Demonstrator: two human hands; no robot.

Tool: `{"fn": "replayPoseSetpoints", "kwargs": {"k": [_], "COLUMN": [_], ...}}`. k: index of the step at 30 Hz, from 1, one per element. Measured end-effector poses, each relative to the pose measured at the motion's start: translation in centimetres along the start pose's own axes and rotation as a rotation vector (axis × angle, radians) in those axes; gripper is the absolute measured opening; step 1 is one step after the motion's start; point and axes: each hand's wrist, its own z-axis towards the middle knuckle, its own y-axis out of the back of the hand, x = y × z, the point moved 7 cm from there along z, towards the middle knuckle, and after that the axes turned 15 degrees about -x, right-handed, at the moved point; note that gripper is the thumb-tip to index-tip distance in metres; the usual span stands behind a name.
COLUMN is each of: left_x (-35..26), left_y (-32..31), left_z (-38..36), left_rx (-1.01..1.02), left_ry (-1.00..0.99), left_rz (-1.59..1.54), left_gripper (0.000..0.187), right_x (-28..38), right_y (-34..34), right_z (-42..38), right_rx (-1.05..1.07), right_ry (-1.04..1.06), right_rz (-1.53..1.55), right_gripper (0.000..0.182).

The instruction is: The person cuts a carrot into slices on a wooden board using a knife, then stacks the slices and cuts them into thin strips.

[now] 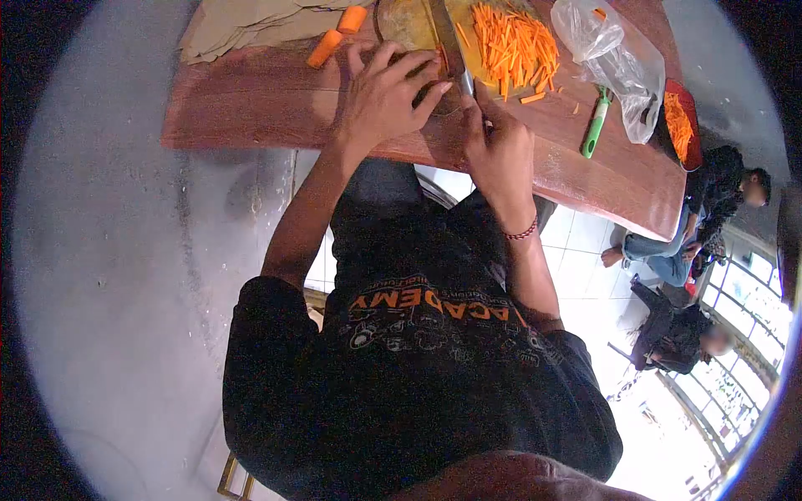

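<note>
My right hand is closed around the handle of a knife, whose blade lies across a round wooden chopping board. Beside the blade, my left hand has its fingers bent down onto the board. A thin bit of carrot shows at its fingertips; the rest of what they press is hidden under the hand. To the right of the knife lies a heap of carrot strips. Two peeled carrot chunks rest on the table left of the board.
The reddish wooden table has brown paper at its far left. On the right are a green-handled peeler, a clear plastic bag and a red container of shredded carrot. Two people sit beyond the table.
</note>
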Motion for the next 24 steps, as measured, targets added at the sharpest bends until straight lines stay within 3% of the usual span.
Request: {"fn": "replayPoseSetpoints", "kwargs": {"k": [9,14,21,24], "left_x": [-0.1,0.0,-0.1,0.1], "left_y": [0.1,-0.1,0.0,0.0], "left_z": [0.0,-0.1,0.0,-0.2], "left_rx": [-0.008,0.055,0.071,0.04], "left_ry": [0.013,-0.008,-0.051,0.0], "left_rz": [-0.016,-0.028,0.031,0.029], "left_gripper": [0.024,0.026,0.03,0.03], "right_x": [0.1,1.0,0.5,-0.1], "right_y": [-0.2,-0.8,-1.9,-1.3], "right_z": [-0.1,0.9,3.8,3.5], "right_rx": [-0.027,-0.045,-0.101,-0.043], "right_ry": [0.033,0.216,0.218,0.058], "right_rz": [-0.012,-0.105,-0.047,-0.039], "right_gripper": [0.037,0.032,0.031,0.031]}}
